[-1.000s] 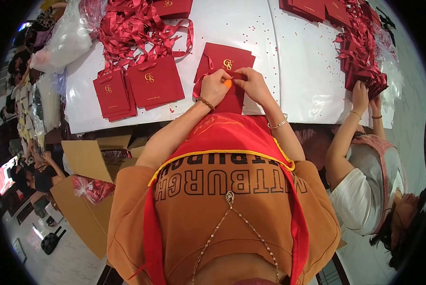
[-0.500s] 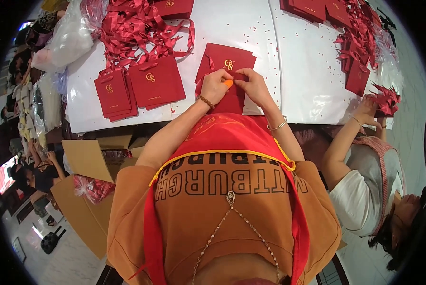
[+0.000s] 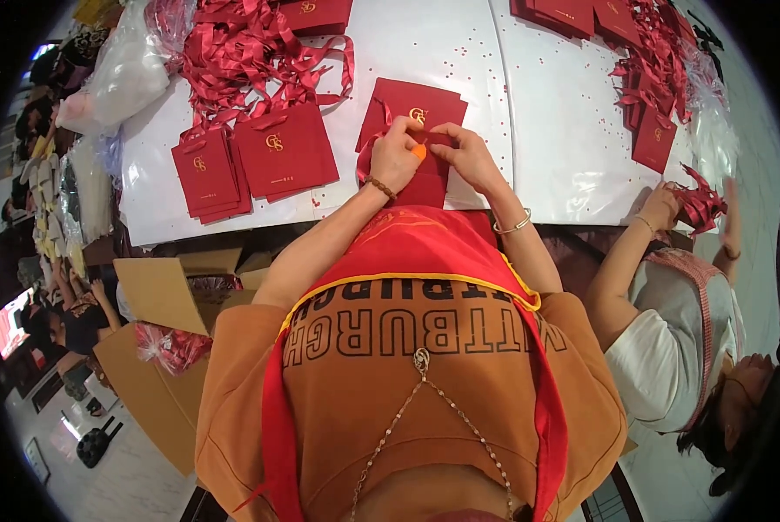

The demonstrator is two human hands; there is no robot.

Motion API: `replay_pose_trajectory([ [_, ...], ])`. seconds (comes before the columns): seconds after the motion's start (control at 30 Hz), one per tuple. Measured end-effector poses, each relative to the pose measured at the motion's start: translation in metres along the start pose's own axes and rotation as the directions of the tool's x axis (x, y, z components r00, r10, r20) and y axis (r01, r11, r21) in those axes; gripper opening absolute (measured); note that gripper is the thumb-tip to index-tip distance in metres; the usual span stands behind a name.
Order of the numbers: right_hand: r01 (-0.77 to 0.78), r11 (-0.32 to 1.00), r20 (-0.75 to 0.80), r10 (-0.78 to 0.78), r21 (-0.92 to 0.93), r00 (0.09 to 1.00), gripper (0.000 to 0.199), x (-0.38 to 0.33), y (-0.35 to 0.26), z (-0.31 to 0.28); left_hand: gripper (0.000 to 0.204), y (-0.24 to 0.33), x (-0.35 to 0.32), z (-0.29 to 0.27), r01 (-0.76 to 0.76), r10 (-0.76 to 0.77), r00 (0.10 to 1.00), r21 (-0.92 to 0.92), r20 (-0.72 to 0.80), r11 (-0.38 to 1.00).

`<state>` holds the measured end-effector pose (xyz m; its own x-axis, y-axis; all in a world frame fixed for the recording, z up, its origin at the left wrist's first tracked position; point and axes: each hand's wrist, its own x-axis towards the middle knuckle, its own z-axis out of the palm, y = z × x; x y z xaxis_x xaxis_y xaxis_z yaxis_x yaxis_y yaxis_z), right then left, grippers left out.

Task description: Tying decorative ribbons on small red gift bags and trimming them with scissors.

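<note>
A red paper gift bag (image 3: 435,104) with a gold emblem lies on the white table in front of me, on top of or overlapping another red piece. Both my hands are over it, close together. My left hand (image 3: 394,161) is closed, and a red ribbon (image 3: 365,157) runs out beside it. Something orange (image 3: 418,150) shows at its fingers, perhaps a finger cover. Thumb and forefinger of my right hand (image 3: 465,158) are pinched just right of the left fingertips. What lies between the right fingertips is too small to make out.
Finished-looking red bags (image 3: 285,152) stand in stacks to the left, below a heap of red ribbons (image 3: 233,61). More bags (image 3: 655,143) lie at the right. A co-worker's hand (image 3: 659,207) holds a red ribbon bundle (image 3: 699,202). An open cardboard box (image 3: 159,291) sits below the table's left edge.
My fingertips have shifted slightly over the bag, the left ones a little upward. At the right, one of the co-worker's hands has moved away from the red bundle.
</note>
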<state>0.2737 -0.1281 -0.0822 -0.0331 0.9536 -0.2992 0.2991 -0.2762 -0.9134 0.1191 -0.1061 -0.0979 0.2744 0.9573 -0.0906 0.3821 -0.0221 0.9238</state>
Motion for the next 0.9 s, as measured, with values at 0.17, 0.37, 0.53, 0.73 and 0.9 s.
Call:
replay_pose_trajectory([
  [0.17,0.004,1.0,0.088,-0.005,0.015,0.996,0.028,0.002,-0.003,-0.003,0.032,-0.001,0.007,-0.006,0.256,-0.217,0.964,-0.311,0.155,0.915],
  [0.37,0.082,0.992,0.105,-0.072,-0.1,0.992,0.027,0.001,-0.002,0.0,0.032,0.0,0.014,-0.012,0.342,-0.289,0.934,-0.294,0.208,0.893],
  [0.53,-0.034,0.999,0.063,0.034,0.008,0.997,0.024,0.001,-0.007,0.004,0.031,0.005,0.014,-0.015,0.368,-0.306,0.92,-0.273,0.244,0.889],
  [0.73,0.061,0.994,-0.004,-0.062,-0.09,0.998,0.023,0.001,-0.004,0.006,0.03,0.005,0.01,-0.012,0.347,-0.299,0.931,-0.252,0.21,0.903],
  [0.9,0.059,0.997,-0.017,-0.06,-0.057,0.998,0.022,0.001,-0.002,0.006,0.029,0.005,0.004,-0.008,0.236,-0.213,0.968,-0.192,0.133,0.953],
])
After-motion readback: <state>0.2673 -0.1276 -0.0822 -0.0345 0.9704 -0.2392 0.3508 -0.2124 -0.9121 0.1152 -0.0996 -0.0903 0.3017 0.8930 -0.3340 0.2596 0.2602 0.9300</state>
